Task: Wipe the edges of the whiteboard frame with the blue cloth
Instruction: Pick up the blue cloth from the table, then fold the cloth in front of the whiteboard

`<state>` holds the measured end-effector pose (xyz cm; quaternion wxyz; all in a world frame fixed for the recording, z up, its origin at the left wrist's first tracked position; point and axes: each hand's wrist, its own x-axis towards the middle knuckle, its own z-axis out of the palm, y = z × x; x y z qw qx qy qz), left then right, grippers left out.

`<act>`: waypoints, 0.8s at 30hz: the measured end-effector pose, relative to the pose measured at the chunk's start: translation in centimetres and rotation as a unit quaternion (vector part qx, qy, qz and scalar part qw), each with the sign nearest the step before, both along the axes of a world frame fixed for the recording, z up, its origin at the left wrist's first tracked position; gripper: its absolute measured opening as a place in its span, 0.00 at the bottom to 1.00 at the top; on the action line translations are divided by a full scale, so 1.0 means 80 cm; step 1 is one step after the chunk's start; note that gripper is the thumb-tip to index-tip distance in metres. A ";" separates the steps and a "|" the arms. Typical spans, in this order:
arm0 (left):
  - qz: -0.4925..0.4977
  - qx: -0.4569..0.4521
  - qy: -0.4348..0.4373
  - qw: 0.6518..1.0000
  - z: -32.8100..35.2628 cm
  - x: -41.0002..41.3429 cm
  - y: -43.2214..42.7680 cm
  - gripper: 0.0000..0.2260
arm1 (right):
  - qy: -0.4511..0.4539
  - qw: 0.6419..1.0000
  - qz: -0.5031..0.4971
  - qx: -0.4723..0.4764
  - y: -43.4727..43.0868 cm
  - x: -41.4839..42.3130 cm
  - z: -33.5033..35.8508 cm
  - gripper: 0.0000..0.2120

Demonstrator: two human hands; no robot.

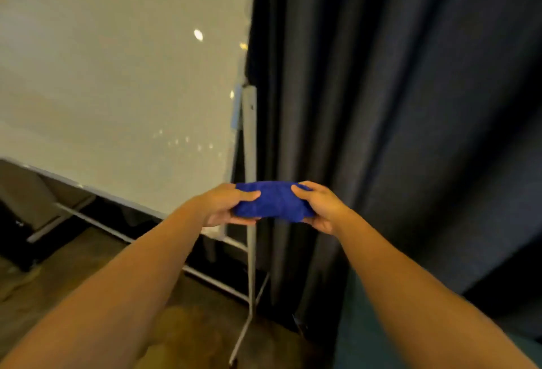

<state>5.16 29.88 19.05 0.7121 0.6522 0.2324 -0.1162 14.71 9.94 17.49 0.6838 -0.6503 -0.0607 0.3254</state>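
Note:
A folded blue cloth [274, 201] is held between both hands in front of the whiteboard's lower right corner. My left hand [225, 204] grips its left end, thumb on top and fingers underneath. My right hand [321, 207] grips its right end the same way. The whiteboard [117, 75] fills the upper left, tilted, with its pale frame edge [239, 110] running down the right side and another edge along the bottom. The cloth hangs just right of that corner; I cannot tell whether it touches the frame.
A grey metal stand leg [250, 139] rises behind the board's right edge, with crossbars [96, 222] low over the brown floor [73, 266]. A dark curtain [410, 104] hangs close on the right.

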 end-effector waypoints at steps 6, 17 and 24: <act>0.118 0.046 -0.246 0.961 0.213 -0.040 0.220 0.12 | -0.197 0.977 -0.013 0.084 0.249 -0.019 0.222 0.07; 0.218 0.167 -0.423 0.863 0.442 -0.060 0.482 0.05 | -0.433 0.893 -0.018 0.119 0.530 -0.041 0.480 0.07; 0.166 0.238 -0.463 0.838 0.511 0.025 0.643 0.13 | -0.540 0.835 -0.058 0.093 0.658 0.037 0.552 0.06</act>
